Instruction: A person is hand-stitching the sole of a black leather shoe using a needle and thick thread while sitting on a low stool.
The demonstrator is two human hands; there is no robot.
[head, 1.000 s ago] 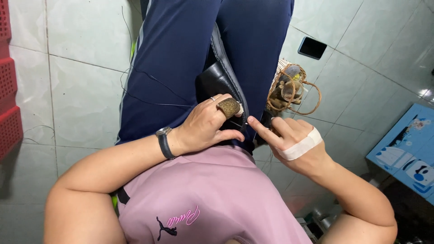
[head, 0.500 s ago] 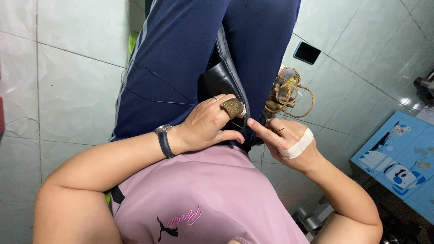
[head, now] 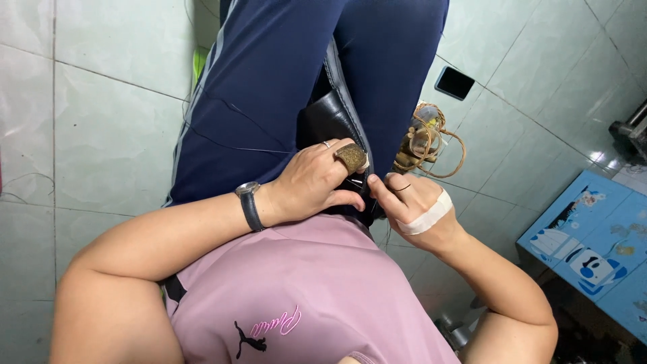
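The left hand (head: 317,185) presses the black shoe (head: 330,118) steady on the lap while the right hand (head: 411,205), at its three o'clock, pinches a thread (head: 229,138) taut.

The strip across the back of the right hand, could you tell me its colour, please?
The strip on the right hand is pale beige, shown in the head view.

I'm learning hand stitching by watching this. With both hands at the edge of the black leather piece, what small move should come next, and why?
Probably the right hand should draw the needle and thread clear of the black leather piece. Its fingertips pinch right at the leather's edge, while the left hand, a thimble on one finger, steadies the piece on the lap. The needle itself is too small to see.
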